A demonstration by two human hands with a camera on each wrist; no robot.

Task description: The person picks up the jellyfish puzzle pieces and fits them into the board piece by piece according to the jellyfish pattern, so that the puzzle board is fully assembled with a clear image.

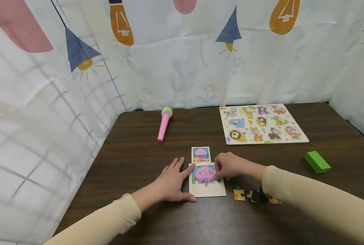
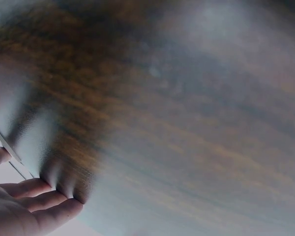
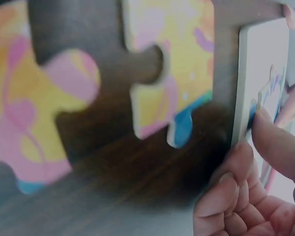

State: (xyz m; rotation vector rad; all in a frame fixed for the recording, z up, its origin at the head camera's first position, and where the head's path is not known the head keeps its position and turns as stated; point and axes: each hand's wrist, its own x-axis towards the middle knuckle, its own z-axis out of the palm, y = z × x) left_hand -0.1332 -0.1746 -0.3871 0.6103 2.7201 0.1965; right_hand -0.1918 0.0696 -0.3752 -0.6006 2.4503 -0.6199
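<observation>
A small wooden jigsaw board [image 1: 209,192] with a pink jellyfish picture [image 1: 204,173] lies in front of me; its upper part holds pieces and its lower part is bare. My left hand [image 1: 172,182] rests with spread fingers along the board's left side, index fingertip at the upper left corner and thumb by the lower left. At the right side, my right hand [image 1: 232,166] pinches a puzzle piece [image 3: 271,91] at the picture's edge, other fingers curled beside the board. Its index fingertip is partly hidden. Just above the board is a jellyfish picture card [image 1: 201,154].
Loose yellow and pink puzzle pieces [image 1: 238,194] lie right of the board, partly under my right forearm. Behind are a pink toy microphone [image 1: 164,125] and an animal puzzle board [image 1: 263,126]. A green block [image 1: 317,162] sits at the right. Patterned curtains [image 1: 182,75] surround the table.
</observation>
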